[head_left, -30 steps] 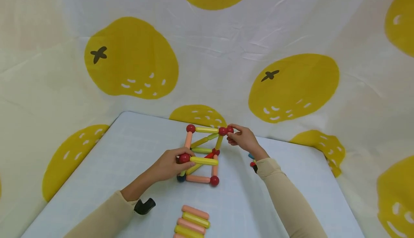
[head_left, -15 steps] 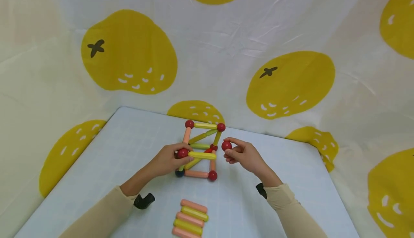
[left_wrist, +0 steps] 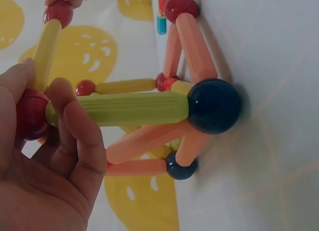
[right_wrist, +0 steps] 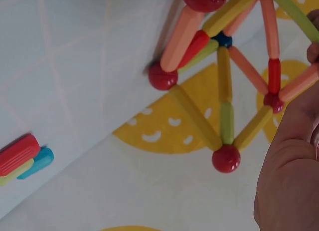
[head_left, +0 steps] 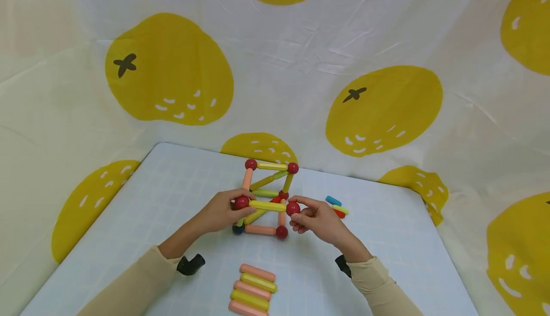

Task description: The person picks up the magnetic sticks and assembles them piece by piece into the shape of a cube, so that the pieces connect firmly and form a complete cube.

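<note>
A frame of magnetic rods and balls [head_left: 259, 230] stands on the table, with a dark blue ball [left_wrist: 214, 106] and red balls at its corners. My left hand [head_left: 216, 211] grips the red ball [head_left: 241, 202] at the near upper left corner. From that ball a yellow rod [head_left: 268, 206] reaches right, and a green rod [left_wrist: 134, 109] runs down to the dark blue ball. Thumb and fingers of my right hand [head_left: 322, 220] pinch another red ball [head_left: 293, 208] right at the yellow rod's free end. In the right wrist view, my right hand [right_wrist: 294, 176] shows only partly, at the edge.
Several pink and yellow rods [head_left: 253, 289] lie in a row on the table [head_left: 180, 173], nearer to me. Short blue, green and red rods [head_left: 337, 206] lie right of the frame. A fruit-print cloth [head_left: 279, 68] hangs behind the table's back edge.
My right hand has come from the frame's far upper right corner toward me, bringing its red ball to the yellow rod's end. My left hand keeps its grip on its ball.
</note>
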Available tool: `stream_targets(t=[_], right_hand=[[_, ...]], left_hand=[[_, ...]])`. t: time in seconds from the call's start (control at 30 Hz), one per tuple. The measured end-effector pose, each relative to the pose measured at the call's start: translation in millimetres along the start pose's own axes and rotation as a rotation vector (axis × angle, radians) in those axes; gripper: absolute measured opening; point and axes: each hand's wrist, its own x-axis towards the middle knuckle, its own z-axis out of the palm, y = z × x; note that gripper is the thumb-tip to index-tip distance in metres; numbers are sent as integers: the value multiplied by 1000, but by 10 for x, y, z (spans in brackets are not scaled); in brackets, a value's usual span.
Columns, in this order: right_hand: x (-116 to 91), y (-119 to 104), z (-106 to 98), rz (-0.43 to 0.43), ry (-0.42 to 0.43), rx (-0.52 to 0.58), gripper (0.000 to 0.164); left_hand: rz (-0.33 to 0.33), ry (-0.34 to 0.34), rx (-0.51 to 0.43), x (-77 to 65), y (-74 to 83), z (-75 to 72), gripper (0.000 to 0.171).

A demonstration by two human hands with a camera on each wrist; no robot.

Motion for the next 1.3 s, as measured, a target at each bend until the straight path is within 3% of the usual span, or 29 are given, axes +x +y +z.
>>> stream_targets(t=[0.4,0.73,1.0,1.1,1.3], right_hand=[[1,17,-2,-15,-6,-8,53],[-113,190,34,109,-38,-99,51],[-290,505,447,216,-312,-240,30],[-315,538,614,222,-339,-261,24],[-314,520,864,189,-307,-355,21]], left_hand=[[-47,10,-10,38,22,-16,32],[-71,19,-35,35,11,12,32],[-79,21,-28,27,-9,-10,32],[-69,17,-28,37,-25,-19,34],[-83,12,-36,59,-39,-1,34]])
